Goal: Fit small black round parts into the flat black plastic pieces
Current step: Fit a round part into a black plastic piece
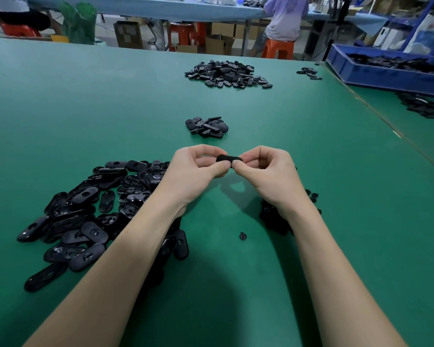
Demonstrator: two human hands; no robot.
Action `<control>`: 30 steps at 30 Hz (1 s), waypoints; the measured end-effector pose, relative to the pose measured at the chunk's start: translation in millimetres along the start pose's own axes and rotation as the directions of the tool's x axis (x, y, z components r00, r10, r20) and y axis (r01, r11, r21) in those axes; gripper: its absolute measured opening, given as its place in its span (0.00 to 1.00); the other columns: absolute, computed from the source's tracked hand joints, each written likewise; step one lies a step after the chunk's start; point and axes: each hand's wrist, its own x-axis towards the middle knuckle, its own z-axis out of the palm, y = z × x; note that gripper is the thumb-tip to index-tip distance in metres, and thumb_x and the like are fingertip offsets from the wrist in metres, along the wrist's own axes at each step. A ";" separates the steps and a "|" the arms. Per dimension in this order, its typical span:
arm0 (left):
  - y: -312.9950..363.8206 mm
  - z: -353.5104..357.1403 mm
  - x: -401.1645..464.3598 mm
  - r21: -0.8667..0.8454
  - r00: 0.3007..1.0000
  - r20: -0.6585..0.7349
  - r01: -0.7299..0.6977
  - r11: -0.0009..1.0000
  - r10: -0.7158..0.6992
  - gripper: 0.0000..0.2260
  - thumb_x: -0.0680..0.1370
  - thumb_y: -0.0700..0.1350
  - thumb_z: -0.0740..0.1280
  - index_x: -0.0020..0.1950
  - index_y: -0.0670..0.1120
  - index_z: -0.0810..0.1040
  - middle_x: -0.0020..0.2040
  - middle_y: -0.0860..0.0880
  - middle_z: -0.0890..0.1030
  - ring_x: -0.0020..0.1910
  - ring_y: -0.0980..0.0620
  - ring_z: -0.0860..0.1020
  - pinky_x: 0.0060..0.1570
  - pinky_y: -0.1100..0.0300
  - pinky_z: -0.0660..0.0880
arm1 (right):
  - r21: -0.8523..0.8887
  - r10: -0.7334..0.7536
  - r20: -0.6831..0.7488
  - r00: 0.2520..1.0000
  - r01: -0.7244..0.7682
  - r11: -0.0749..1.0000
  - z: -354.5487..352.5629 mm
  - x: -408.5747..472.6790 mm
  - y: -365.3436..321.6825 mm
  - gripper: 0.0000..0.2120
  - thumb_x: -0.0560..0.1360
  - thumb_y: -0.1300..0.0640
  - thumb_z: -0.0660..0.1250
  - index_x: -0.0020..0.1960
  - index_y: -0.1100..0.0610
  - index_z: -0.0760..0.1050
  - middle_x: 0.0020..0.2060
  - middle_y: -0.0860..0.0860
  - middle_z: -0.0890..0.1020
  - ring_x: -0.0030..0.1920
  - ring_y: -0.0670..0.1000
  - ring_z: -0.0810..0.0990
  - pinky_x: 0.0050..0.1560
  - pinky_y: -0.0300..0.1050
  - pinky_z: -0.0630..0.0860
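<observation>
Pinching one flat piece (228,158) above the tabletop (110,108), both hands (198,169) (266,169) meet. Loose pieces (90,211) lie left; one round part (242,235) lies below.

Factory: green worktable (85,108), parts bin (386,73)

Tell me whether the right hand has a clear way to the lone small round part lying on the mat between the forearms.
Probably yes, once freed. The lone round part lies on bare green mat with nothing over it, just inside the right forearm. But the right hand is pinching the flat black piece together with the left hand.
</observation>
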 end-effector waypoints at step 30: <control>22.9 -11.7 122.8 0.684 0.961 -0.129 -0.093 0.723 0.246 0.07 0.71 0.46 0.74 0.48 0.54 0.81 0.47 0.54 0.82 0.48 0.52 0.80 0.51 0.59 0.77 | -0.469 -0.239 -0.026 0.971 0.199 0.861 3.3 -2.9 11.8 0.11 0.77 0.50 0.69 0.59 0.49 0.80 0.57 0.42 0.83 0.63 0.48 0.76 0.64 0.45 0.70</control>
